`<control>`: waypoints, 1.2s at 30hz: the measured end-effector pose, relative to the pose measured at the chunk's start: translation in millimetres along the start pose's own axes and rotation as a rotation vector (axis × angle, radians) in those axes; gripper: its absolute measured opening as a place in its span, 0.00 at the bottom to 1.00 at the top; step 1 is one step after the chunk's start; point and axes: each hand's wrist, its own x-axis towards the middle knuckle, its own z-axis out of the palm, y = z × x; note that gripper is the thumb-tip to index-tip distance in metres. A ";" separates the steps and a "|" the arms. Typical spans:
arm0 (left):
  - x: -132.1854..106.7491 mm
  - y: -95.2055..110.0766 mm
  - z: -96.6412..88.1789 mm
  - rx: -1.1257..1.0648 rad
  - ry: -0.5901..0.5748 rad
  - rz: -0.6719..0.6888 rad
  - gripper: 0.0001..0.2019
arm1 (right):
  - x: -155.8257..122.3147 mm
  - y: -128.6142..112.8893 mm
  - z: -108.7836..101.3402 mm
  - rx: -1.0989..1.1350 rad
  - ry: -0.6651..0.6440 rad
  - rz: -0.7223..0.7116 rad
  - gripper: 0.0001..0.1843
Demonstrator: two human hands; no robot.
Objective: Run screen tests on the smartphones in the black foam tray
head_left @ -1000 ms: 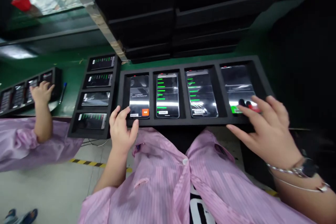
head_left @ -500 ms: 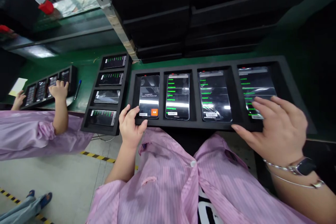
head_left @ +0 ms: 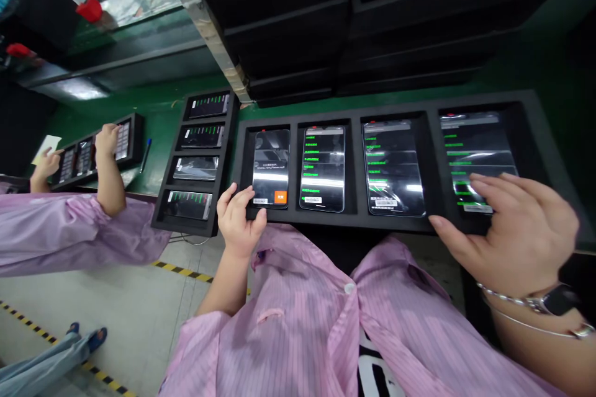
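Note:
A black foam tray [head_left: 354,221] lies in front of me with several lit phones in its slots. My left hand [head_left: 238,221] grips the tray's near left corner, fingers curled over the rim beside the leftmost phone [head_left: 270,166], which shows an orange button. My right hand [head_left: 516,232] rests on the near right edge, thumb along the rim and fingers spread over the rightmost phone [head_left: 477,158], whose screen shows green text. Two more phones [head_left: 323,166] [head_left: 393,166] sit between them.
A second black tray [head_left: 194,161] with phones stands to the left on the green bench [head_left: 153,108]. Stacked black trays [head_left: 349,31] rise behind. A co-worker's hands [head_left: 105,139] touch another tray [head_left: 93,152] at far left, beside a blue pen [head_left: 145,155].
The view has shifted so everything sits further right. My right fingers stay on the rightmost phone, whose screen changed from a red and green display to green text. The co-worker's hand moved along their tray.

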 end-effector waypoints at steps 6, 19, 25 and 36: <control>-0.8 -0.5 -0.2 -0.035 0.027 0.075 0.18 | 2.7 -2.3 -1.0 -0.022 -0.006 -0.004 0.30; -10.7 -10.4 6.0 -0.085 0.029 0.081 0.37 | -3.3 -2.0 0.7 -0.020 -0.021 0.035 0.30; -8.8 -8.8 6.3 -0.111 0.040 0.096 0.37 | -0.9 -3.2 -0.1 -0.011 -0.007 0.025 0.29; 10.6 14.7 -15.9 0.052 -0.073 0.026 0.20 | 1.8 -2.5 -5.1 0.065 -0.057 0.050 0.33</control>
